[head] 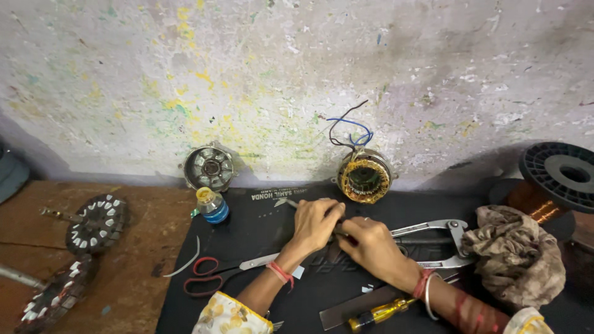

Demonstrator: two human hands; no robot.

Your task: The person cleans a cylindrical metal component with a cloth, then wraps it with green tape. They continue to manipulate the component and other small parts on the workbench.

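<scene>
On the black mat at the worktop's (124, 247) centre, the left hand (317, 218) and right hand (369, 242) met, both pinched shut around a thin dark rod-like piece (340, 233); its axis ran from ten to four o'clock, equally near both. Pliers (433, 244) lay at three o'clock, red-handled scissors (213, 275) at eight.

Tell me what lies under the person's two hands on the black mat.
Under the left hand and right hand, the black mat and the handles of metal pliers show. A thin tool tip pokes past the left hand; whatever the fingers pinch is covered.
</scene>
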